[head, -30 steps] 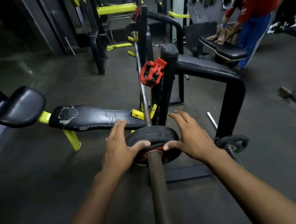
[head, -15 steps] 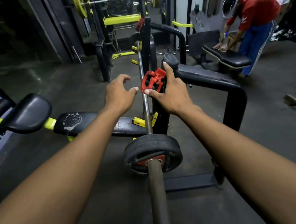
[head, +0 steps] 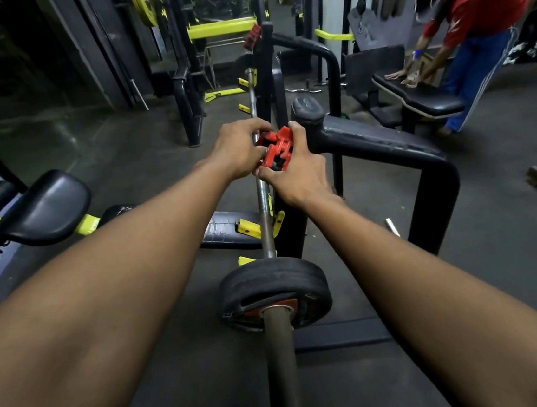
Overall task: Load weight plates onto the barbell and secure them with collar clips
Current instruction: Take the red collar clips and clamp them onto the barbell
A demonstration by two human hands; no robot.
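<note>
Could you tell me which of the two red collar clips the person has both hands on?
The near clip, midway along the barbell, is held by the left hand and right hand. The other clip sits untouched on the far upright.

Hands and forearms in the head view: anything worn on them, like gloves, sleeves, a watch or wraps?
Nothing worn that shows. The left hand and the right hand are bare, with no gloves, rings or wraps visible. Both forearms are uncovered up to the frame edge: no sleeves, watch or bands in view.
</note>
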